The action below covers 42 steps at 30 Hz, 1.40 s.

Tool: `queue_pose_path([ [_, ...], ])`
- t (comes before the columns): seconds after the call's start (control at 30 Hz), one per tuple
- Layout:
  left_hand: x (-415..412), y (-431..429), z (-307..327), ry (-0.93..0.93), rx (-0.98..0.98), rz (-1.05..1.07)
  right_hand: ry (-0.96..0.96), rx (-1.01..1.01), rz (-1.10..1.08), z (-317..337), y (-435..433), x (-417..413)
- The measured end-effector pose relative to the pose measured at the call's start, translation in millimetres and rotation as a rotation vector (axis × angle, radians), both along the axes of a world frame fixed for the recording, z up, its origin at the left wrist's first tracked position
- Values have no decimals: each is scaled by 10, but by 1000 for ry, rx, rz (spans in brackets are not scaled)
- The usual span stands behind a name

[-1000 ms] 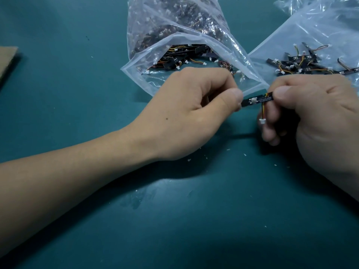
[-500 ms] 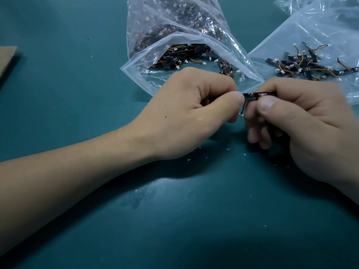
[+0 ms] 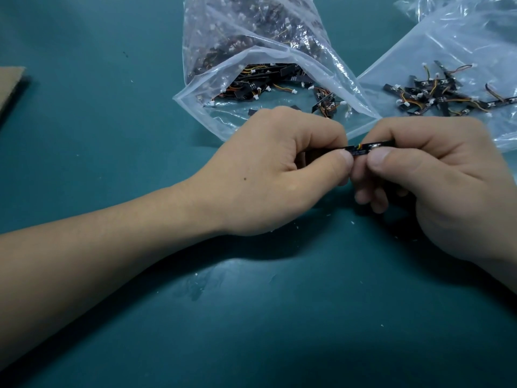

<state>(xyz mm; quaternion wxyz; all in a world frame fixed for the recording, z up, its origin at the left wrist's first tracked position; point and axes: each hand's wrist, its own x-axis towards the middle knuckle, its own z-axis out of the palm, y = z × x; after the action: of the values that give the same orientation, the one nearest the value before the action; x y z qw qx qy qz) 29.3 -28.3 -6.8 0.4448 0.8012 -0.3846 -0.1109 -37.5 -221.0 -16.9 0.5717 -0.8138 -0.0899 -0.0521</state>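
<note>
A small black circuit strip (image 3: 363, 148) with short orange and yellow wires lies level between my two hands, just above the green mat. My left hand (image 3: 279, 169) pinches its left end between thumb and forefinger. My right hand (image 3: 425, 177) pinches its right end the same way, other fingers curled below. The fingers hide the strip's ends and most of its wires.
An open clear plastic bag (image 3: 212, 107) full of similar black strips with wires lies just behind my left hand. A second clear bag (image 3: 419, 57) at the right carries a loose pile of strips (image 3: 436, 93). A piece of cardboard (image 3: 8, 85) sits at the left edge.
My right hand has brought the strip level and closer to my left hand. My left thumb and forefinger now pinch its left end. The dangling wire and white plug are out of sight.
</note>
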Motion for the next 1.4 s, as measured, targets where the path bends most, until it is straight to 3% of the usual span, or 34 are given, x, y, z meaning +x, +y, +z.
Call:
queue_pose_path([
  [0.33,-1,5,9,15,-18,-38,-34,-7,-54,-5,13,9],
  [0.83,7,-12,8,-57,65,-20,-49,-234,-19,22,38,-34],
  [1.1,5,-2,-1,-1,-1,-55,-34,-140,-35,26,53,-41],
  [1.4,4,6,0,22,-21,-35,-62,-233,-10,14,42,-38],
])
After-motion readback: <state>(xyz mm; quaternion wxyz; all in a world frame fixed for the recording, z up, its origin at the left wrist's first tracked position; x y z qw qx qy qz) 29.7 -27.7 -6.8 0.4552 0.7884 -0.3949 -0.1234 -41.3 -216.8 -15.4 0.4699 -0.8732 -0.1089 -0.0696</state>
